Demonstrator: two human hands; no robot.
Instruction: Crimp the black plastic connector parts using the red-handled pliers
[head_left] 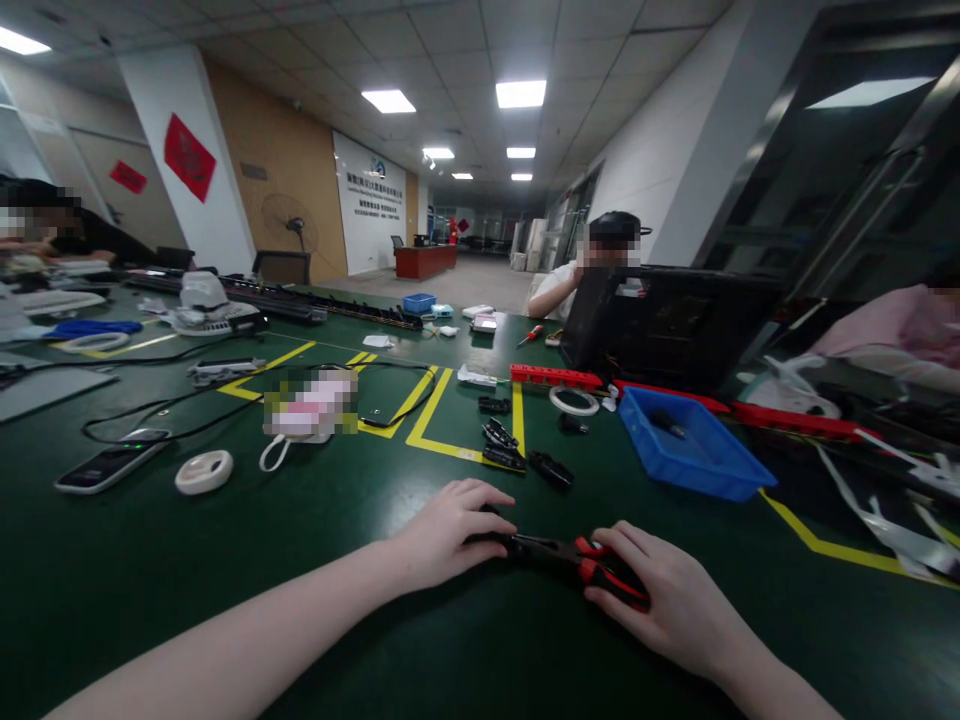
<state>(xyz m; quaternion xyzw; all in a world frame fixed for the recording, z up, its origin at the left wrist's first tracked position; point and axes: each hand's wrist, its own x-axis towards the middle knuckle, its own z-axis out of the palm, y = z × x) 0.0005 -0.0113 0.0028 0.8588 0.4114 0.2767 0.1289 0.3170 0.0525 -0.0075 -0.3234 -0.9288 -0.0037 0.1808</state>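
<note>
Red-and-black-handled pliers (613,582) are in my right hand (679,595), whose fingers wrap round the grips. Their dark jaws point left, toward my left hand (450,535). Between my left thumb and fingers is a small black part (491,511), mostly hidden by the fingers. The jaw tips reach this part; whether they grip it, I cannot tell. Just beyond my hands lie several black plastic pieces (551,468) on the green table (360,640), some inside a yellow tape outline (431,450).
At right stands a blue tray (697,480) holding a dark piece. A white ring (574,401) and red strips (555,377) lie behind. On the left are a phone (112,462), a tape roll (204,471) and black cable (187,350). A person (555,290) sits opposite.
</note>
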